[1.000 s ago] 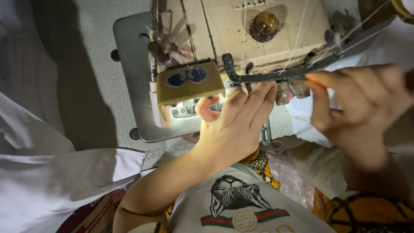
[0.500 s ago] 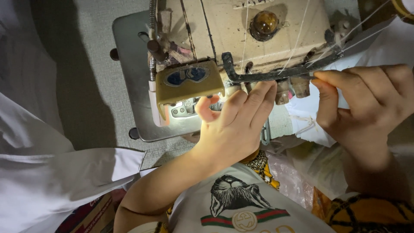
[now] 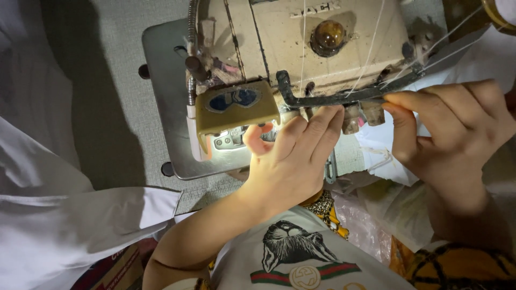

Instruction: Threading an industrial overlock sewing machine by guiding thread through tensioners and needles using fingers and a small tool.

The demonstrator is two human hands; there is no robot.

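An overlock sewing machine (image 3: pixel 301 48) is seen from above, standing on a grey desk (image 3: pixel 118 107). Its dark looper-cover arm (image 3: pixel 333 98) has its long axis running left to right across the machine front, with the hooked end turned up at the left and the far end pointing right towards the right hand.

The right hand (image 3: pixel 457 129) is closed in a pinch: thumb and forefinger are pressed on the right tip of the dark arm, where white threads (image 3: pixel 441 51) pass. Whether a thread itself is pinched cannot be told.

The left hand (image 3: pixel 293 161) is reached in under the machine head at the lit needle area, fingers extended and touching the underside of the dark arm, thumb curled beside the yellowed presser cover (image 3: pixel 236 107). Nothing is seen gripped in it.

Counts: one machine, one yellowed cover, one amber knob (image 3: pixel 329 35) on top, two small cylindrical knobs (image 3: pixel 361 115) under the arm, at least three thread lines. White fabric (image 3: pixel 64 231) is heaped at the left, more at the right (image 3: pixel 387 156).

Against the frame one second back, the right forefinger has been lowered onto the arm's tip; half a second back the pinch was already formed. The left hand is unchanged.
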